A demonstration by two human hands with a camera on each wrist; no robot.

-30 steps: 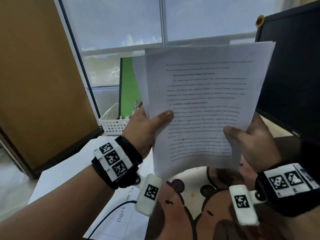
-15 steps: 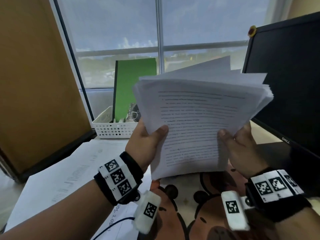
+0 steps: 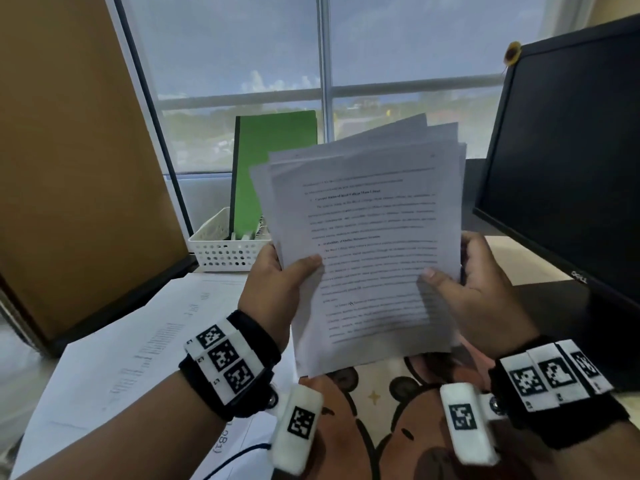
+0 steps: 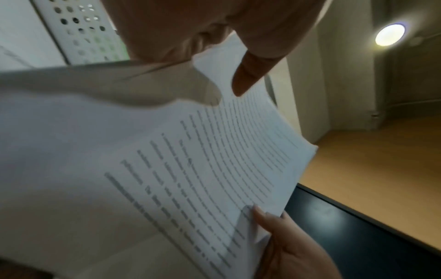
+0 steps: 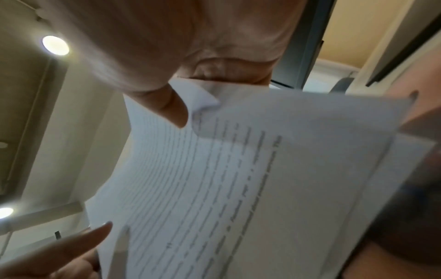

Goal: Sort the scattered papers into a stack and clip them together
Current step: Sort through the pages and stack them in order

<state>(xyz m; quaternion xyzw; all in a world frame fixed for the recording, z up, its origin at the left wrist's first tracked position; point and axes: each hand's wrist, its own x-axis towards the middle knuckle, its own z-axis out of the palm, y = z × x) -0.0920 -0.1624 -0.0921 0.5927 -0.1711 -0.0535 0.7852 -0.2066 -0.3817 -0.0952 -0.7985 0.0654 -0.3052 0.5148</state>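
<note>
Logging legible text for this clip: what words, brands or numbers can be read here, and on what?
"DELL": lower bezel of the monitor, faint and tilted.
"081)": roughly, on the loose sheet lying lower left.
Stack of papers: printed lines too blurred to read.

White basket [image 3: 228,249] and green folder [image 3: 273,168] ahead-left, monitor [image 3: 568,157] close right.

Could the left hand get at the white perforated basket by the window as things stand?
Probably not right away: the left hand grips the paper stack together with the right hand. The white basket sits just beyond it with nothing between, so freeing the hand would likely suffice.
</note>
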